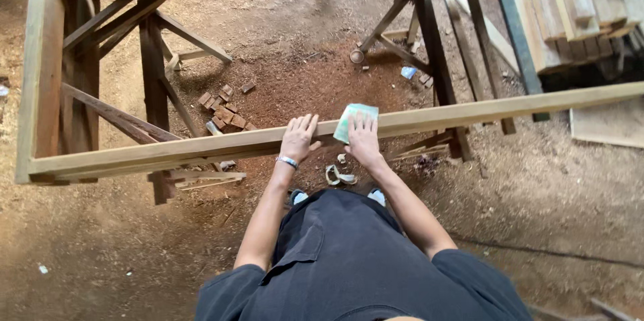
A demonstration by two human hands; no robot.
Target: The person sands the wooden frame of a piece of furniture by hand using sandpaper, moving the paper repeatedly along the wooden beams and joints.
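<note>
A long wooden frame rail runs across the view in front of me, joined at the left to a side rail. My left hand lies flat on the rail with fingers spread, a bracelet on the wrist. My right hand presses a pale green sheet of sandpaper against the same rail, just to the right of the left hand.
Wooden trestles stand under the frame on a sawdust-covered dirt floor. Small wood offcuts lie beyond the rail. Stacked planks fill the upper right, and a board lies below them. A curled paper strip lies by my feet.
</note>
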